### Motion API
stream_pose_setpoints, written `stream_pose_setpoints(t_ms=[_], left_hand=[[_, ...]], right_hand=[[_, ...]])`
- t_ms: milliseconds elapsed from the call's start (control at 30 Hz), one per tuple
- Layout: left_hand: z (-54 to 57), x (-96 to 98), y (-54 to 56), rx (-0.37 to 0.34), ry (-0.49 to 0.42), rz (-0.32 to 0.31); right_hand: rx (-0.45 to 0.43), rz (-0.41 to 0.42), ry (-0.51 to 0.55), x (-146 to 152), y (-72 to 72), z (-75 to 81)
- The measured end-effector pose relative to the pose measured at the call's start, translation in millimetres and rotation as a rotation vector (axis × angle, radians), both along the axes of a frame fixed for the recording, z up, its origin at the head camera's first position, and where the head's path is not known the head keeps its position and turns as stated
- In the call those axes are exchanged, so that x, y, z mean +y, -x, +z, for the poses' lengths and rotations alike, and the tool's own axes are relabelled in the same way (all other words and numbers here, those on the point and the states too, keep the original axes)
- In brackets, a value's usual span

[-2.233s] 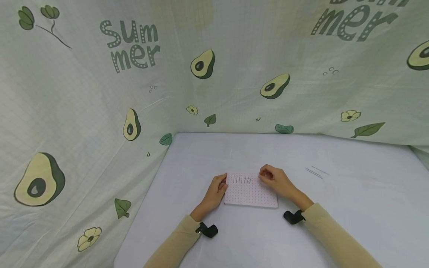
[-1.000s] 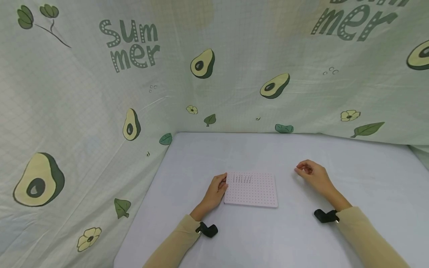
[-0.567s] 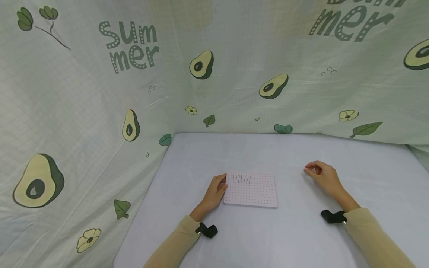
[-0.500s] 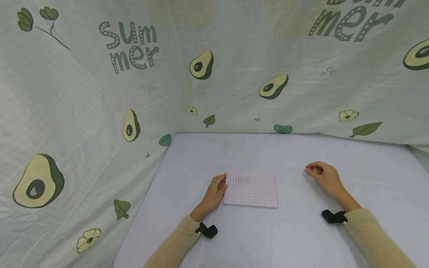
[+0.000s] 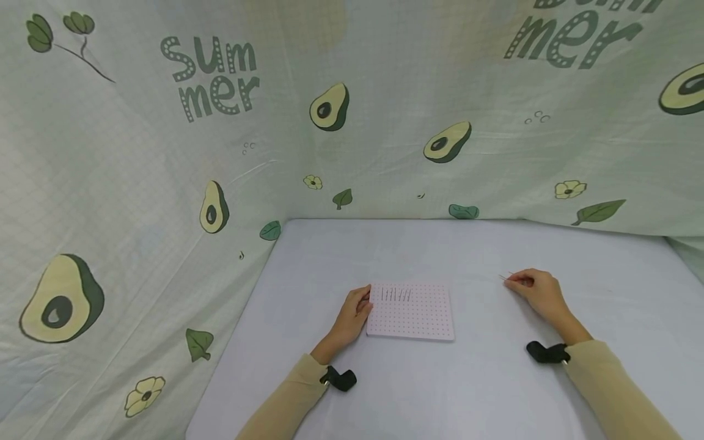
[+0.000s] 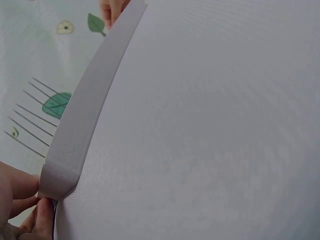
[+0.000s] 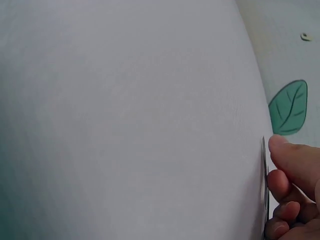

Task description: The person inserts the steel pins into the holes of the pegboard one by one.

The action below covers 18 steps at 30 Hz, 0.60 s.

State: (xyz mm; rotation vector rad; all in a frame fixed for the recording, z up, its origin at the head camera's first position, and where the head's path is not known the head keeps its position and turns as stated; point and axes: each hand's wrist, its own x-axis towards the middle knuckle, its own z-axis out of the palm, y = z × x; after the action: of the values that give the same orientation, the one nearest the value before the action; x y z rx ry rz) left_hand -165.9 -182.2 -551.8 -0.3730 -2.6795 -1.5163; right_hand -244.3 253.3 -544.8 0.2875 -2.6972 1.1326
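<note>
A white pegboard (image 5: 412,321) dotted with rows of small holes lies on the table. Several thin metal rods (image 6: 29,132) stand up from its far-left part, some leaning. My left hand (image 5: 348,315) grips the board's left edge; in the left wrist view its thumb and fingers pinch a corner. Off to the right, my right hand (image 5: 538,296) is low over the table with curled fingers, right at some loose thin rods (image 7: 265,180). Their tips stick out left of its fingertips in the head view. Whether the thumb and fingers pinch a rod, I cannot tell.
The white table (image 5: 467,385) reaches back to a hanging cloth (image 5: 385,153) printed with avocados, leaves and lettering. The same cloth hangs along the left side. A small black camera is worn on each wrist.
My right hand has gone from the board's upper right out to the loose rods, then shifted slightly toward me, uncovering their tips. My left hand has stayed on the board.
</note>
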Motion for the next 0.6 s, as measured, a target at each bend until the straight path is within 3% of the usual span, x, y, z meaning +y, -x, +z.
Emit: stream_pose_setpoints(t_ms=[600], left_hand=[[1.7, 0.7, 0.3, -0.018, 0.009, 0.01]], right_hand=[[0.027, -0.002, -0.039, -2.6, 0.7, -1.4]])
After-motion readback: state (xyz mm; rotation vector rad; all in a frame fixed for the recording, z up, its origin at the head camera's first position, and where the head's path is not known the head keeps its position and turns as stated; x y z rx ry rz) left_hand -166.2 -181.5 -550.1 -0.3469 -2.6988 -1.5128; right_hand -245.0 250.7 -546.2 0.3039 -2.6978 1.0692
